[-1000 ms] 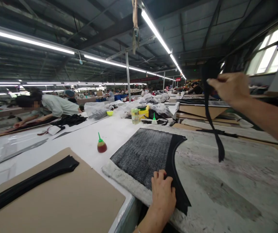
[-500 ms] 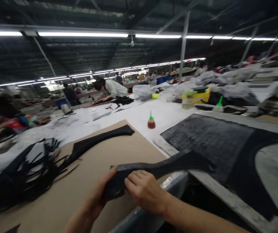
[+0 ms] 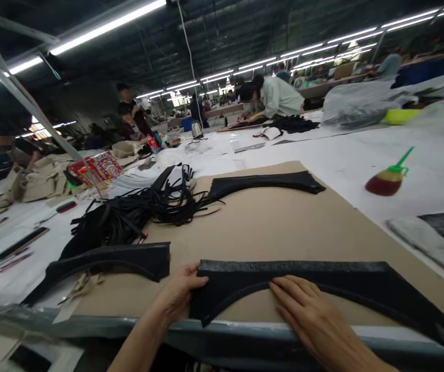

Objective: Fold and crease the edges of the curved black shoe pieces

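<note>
A long curved black piece (image 3: 322,281) lies flat on a brown cardboard sheet (image 3: 268,222) at the near table edge. My left hand (image 3: 181,292) pinches its left end, thumb on top. My right hand (image 3: 307,312) lies flat on its lower edge, fingers stretched out and pressing down. A similar curved black piece (image 3: 117,261) lies just to the left. A third one (image 3: 264,182) rests at the far side of the cardboard.
A tangle of black strips (image 3: 140,209) lies at the cardboard's far left. A red glue bottle with a green nozzle (image 3: 386,181) sits on the white table to the right. A grey felt pad (image 3: 434,237) is at the right edge. Other people work at tables beyond.
My view has swung left from the felt pad to the cardboard. The black piece, lifted in both hands half a second ago, now lies flat on the cardboard under my hands.
</note>
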Demonstrator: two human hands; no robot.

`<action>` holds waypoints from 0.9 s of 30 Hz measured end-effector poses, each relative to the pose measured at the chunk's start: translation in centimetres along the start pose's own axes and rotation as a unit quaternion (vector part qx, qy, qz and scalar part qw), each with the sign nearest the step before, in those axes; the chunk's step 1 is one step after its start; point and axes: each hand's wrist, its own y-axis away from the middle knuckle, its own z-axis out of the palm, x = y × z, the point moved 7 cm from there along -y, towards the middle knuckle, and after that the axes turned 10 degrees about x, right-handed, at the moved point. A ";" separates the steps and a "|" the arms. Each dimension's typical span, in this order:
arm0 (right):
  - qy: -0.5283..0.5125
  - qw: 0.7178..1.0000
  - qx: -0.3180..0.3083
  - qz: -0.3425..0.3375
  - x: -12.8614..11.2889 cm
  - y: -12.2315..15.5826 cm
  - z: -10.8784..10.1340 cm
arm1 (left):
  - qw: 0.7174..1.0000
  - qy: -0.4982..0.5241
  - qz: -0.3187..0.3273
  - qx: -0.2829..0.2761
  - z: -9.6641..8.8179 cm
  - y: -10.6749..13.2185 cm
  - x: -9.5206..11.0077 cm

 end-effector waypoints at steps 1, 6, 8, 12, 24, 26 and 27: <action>0.004 1.000 0.005 -0.011 -0.3 -0.3 0.1 | 1.000 -0.006 0.004 0.002 -0.2 -0.3 0.2; -0.009 1.000 0.018 -0.006 -0.5 -2.9 0.3 | 0.999 -0.022 0.027 0.034 -1.0 -2.3 0.9; -0.023 0.999 0.022 0.025 0.1 -4.1 0.4 | 0.998 -0.028 0.034 0.039 -1.1 -2.6 1.2; -0.040 0.999 0.019 0.031 0.0 -6.2 1.4 | 0.996 -0.056 0.054 0.054 -1.8 -2.4 1.3; -0.033 0.994 -0.016 -0.100 -2.9 -5.5 3.9 | 0.825 -0.427 0.272 0.252 -5.3 -6.0 9.6; -0.033 0.992 -0.031 -0.116 -3.1 -5.4 4.2 | 0.791 -0.474 0.300 0.247 -4.0 -8.6 11.3; -0.034 0.992 -0.037 -0.119 -3.2 -5.5 4.3 | 0.776 -0.494 0.307 0.244 -3.4 -9.9 11.9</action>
